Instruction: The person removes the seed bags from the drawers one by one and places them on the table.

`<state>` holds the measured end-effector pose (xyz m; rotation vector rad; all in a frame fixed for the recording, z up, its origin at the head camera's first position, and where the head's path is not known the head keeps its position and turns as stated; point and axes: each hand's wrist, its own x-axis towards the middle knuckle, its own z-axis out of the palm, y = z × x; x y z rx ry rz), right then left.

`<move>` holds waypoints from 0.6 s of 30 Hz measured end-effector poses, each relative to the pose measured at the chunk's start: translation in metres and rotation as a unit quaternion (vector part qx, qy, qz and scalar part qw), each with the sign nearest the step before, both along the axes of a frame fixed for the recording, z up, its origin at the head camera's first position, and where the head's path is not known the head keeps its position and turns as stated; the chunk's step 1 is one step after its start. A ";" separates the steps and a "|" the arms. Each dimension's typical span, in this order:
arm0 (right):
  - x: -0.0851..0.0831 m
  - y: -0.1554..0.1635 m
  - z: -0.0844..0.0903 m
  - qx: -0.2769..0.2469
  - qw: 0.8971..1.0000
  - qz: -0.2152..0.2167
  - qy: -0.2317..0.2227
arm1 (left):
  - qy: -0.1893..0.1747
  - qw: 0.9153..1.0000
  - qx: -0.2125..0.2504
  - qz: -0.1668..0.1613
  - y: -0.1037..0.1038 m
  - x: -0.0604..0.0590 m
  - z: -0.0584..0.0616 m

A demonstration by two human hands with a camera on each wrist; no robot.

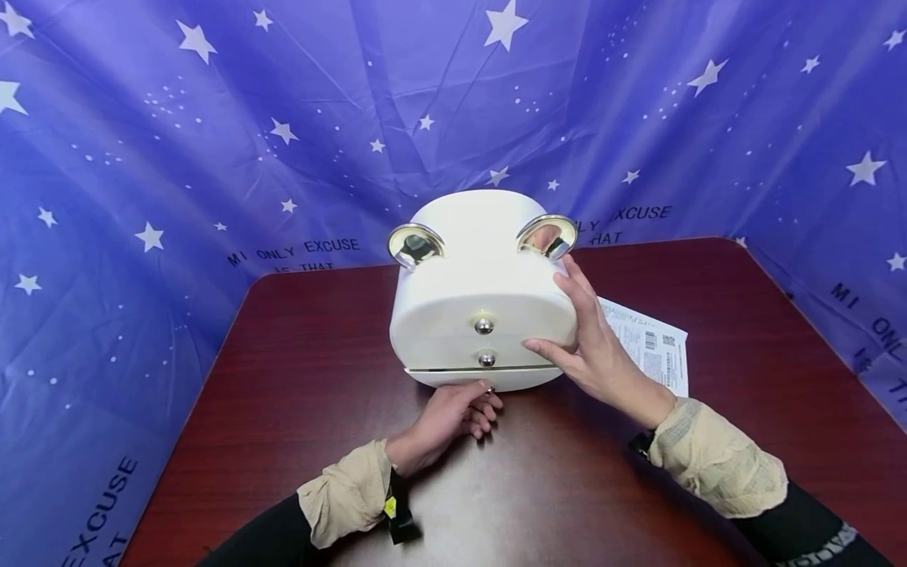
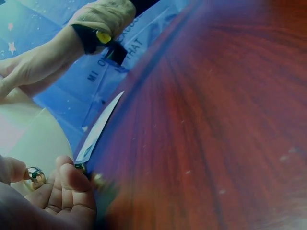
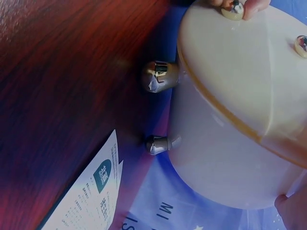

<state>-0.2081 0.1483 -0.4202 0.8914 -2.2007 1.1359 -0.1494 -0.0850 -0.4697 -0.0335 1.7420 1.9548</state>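
A glossy white storage box with drawers stands upright on the table, two gold-rimmed mirrored round ears on its top. Silver knobs run down its front. A thin dark gap shows along the top edge of the bottom drawer. My left hand pinches that drawer's knob between thumb and fingers, best seen in the right wrist view. On the box's right side, my right hand grips it, thumb over the front and fingers along the side. Small metallic feet show under the box in the right wrist view.
A printed white paper sheet lies on the dark red-brown wooden table, right of the box and partly behind my right hand. Blue cloth with white stars hangs behind and beside the table.
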 end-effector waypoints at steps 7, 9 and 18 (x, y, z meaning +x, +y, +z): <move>-0.002 -0.001 0.000 -0.004 1.000 -0.003 0.009 | -0.007 1.000 0.002 -0.031 -0.002 0.027 -0.002; -0.002 -0.001 0.000 -0.005 1.000 -0.003 0.009 | -0.011 0.999 0.004 -0.037 -0.001 0.036 -0.002; -0.003 -0.001 -0.001 -0.013 1.000 0.002 -0.006 | -0.047 0.997 0.011 -0.053 -0.003 0.076 0.002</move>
